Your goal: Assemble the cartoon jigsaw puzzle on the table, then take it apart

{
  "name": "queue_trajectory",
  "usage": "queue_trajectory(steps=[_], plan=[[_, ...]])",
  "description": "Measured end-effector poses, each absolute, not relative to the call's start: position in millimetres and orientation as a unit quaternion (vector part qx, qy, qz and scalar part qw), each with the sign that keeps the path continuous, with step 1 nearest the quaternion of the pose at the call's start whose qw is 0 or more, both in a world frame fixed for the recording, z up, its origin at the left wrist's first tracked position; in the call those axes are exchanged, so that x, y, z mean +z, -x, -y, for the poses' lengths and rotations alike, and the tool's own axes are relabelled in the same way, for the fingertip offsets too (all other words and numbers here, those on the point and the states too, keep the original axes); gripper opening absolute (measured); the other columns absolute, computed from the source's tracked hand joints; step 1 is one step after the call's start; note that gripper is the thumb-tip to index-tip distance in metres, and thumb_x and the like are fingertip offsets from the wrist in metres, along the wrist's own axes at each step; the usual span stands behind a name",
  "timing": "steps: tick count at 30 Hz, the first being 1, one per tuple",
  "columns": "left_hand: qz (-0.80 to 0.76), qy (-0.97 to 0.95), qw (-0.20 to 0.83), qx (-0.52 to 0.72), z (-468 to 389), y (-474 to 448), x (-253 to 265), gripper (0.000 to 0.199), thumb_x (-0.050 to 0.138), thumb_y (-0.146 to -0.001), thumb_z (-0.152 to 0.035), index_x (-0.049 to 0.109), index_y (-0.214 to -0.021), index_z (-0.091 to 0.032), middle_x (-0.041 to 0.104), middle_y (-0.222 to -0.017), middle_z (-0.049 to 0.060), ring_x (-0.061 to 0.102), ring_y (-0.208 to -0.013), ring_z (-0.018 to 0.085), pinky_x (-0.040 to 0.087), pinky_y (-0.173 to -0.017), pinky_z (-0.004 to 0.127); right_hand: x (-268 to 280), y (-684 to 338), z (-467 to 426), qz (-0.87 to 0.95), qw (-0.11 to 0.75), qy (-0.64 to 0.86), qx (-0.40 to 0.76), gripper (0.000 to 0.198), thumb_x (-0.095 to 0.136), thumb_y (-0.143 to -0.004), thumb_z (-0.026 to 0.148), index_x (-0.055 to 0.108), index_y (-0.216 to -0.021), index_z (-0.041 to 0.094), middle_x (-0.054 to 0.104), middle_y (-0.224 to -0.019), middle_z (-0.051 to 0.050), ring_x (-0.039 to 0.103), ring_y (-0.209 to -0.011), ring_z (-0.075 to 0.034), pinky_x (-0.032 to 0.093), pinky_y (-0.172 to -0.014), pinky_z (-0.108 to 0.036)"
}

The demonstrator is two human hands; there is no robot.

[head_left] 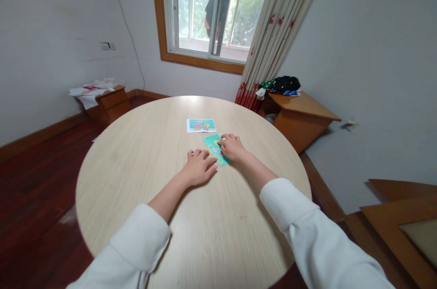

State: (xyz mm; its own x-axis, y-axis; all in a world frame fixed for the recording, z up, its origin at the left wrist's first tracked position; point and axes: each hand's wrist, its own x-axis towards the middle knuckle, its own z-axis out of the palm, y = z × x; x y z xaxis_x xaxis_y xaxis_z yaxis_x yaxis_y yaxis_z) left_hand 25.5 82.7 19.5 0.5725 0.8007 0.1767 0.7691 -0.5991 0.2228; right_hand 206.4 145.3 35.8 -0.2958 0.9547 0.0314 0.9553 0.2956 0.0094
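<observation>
A teal card with cartoon figures (213, 149) lies at a slant on the round table (143, 175). My right hand (232, 147) rests over the card's right side, fingers bent and apart, the tips touching its surface and hiding part of the picture. Just left of the card's near end is my left hand (199, 167), palm down with its fingers spread and nothing in them; the thumb and index finger point toward the card's edge. Beyond the card lies a white-bordered sheet with a blue cartoon picture (201, 125), which neither hand touches.
A small wooden cabinet (116, 103) with papers stands at the far left. To the right, a wooden stand (300, 116) carries dark clothes (287, 83). Behind are a curtain (273, 29) and a window, with a person partly visible outside. Wooden furniture (396, 216) is at lower right.
</observation>
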Motion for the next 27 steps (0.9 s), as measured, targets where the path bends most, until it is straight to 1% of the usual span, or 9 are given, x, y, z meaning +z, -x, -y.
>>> queue_trajectory(steps=[5, 8, 12, 18, 21, 24, 27], plan=[[-0.433, -0.891, 0.051, 0.128, -78, -34, 17, 0.046, 0.03, -0.092, -0.049, 0.054, -0.127, -0.032, 0.05, -0.125, 0.013, 0.042, -0.113, 0.031, 0.026, -0.094, 0.053, 35, -202, -145, 0.801, 0.014, 0.599, -0.021, 0.039, 0.035, -0.088, 0.019, 0.067, -0.11, 0.02, 0.052, -0.13, -0.011, 0.041, -0.119, -0.027, 0.031, -0.094, -0.043], [-0.455, -0.88, 0.044, 0.129, -78, -35, 19, 0.044, 0.03, -0.092, -0.047, 0.061, -0.119, -0.032, 0.051, -0.124, 0.012, 0.043, -0.112, 0.03, 0.027, -0.093, 0.051, 36, -202, -146, 0.794, 0.022, 0.607, -0.017, 0.039, 0.035, -0.089, 0.02, 0.068, -0.11, 0.019, 0.053, -0.13, -0.012, 0.041, -0.119, -0.027, 0.031, -0.094, -0.043], [-0.518, -0.844, 0.041, 0.135, -85, -29, 24, 0.045, 0.029, -0.094, -0.039, 0.069, -0.104, -0.025, 0.054, -0.12, 0.012, 0.043, -0.11, 0.028, 0.028, -0.091, 0.047, 36, -209, -146, 0.78, 0.036, 0.625, -0.001, 0.041, 0.034, -0.089, 0.019, 0.066, -0.116, 0.021, 0.051, -0.133, -0.011, 0.04, -0.121, -0.026, 0.03, -0.095, -0.042], [-0.588, -0.798, 0.033, 0.129, -93, -21, 25, 0.047, 0.027, -0.094, -0.037, 0.07, -0.1, -0.021, 0.055, -0.115, 0.013, 0.044, -0.106, 0.029, 0.03, -0.087, 0.045, 31, -221, -126, 0.785, 0.049, 0.618, -0.007, 0.04, 0.036, -0.088, 0.017, 0.068, -0.111, 0.02, 0.05, -0.135, -0.012, 0.04, -0.122, -0.027, 0.028, -0.096, -0.043], [-0.605, -0.785, 0.028, 0.131, -94, -19, 25, 0.047, 0.027, -0.094, -0.036, 0.07, -0.101, -0.021, 0.055, -0.114, 0.014, 0.045, -0.106, 0.03, 0.03, -0.087, 0.046, 27, -224, -107, 0.79, 0.075, 0.608, -0.005, 0.039, 0.037, -0.087, 0.016, 0.068, -0.11, 0.02, 0.051, -0.133, -0.012, 0.041, -0.122, -0.025, 0.027, -0.097, -0.042], [-0.617, -0.776, 0.034, 0.127, -95, -17, 23, 0.045, 0.028, -0.093, -0.037, 0.068, -0.108, -0.023, 0.055, -0.112, 0.015, 0.045, -0.105, 0.031, 0.031, -0.086, 0.046, 23, -225, -87, 0.802, 0.097, 0.59, 0.006, 0.039, 0.037, -0.086, 0.014, 0.067, -0.111, 0.02, 0.052, -0.131, -0.012, 0.041, -0.122, -0.023, 0.027, -0.098, -0.041], [-0.62, -0.773, 0.041, 0.129, -97, -15, 21, 0.044, 0.028, -0.093, -0.037, 0.065, -0.113, -0.025, 0.056, -0.11, 0.014, 0.045, -0.104, 0.031, 0.032, -0.085, 0.046, 19, -229, -71, 0.817, 0.119, 0.564, -0.001, 0.04, 0.038, -0.085, 0.012, 0.066, -0.113, 0.021, 0.051, -0.133, -0.012, 0.04, -0.124, -0.023, 0.026, -0.1, -0.042]])
